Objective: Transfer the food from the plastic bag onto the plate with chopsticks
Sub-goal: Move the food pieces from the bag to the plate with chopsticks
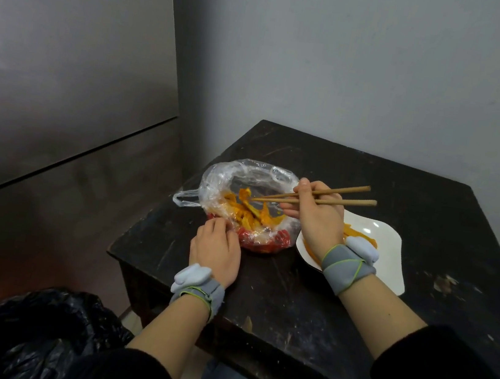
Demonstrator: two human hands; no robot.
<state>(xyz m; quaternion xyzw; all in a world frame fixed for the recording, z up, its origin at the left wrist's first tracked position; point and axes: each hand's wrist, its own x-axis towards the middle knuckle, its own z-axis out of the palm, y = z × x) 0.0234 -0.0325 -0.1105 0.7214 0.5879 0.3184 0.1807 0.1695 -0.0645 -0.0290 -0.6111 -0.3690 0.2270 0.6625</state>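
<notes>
Food (250, 212) (orange strips) sits in the open bag (237, 176) on the table (275, 295), just left of my right hand (316, 221) and just beyond my left hand (216, 250). My right hand's fingers curl round the chopsticks (324, 198) – their tips reach into the bag and touch the top of the heap, though I cannot tell whether a piece is pinched. My left hand pinches the bag's near rim. More strips lie on the plate (388, 260), partly under my right wrist.
</notes>
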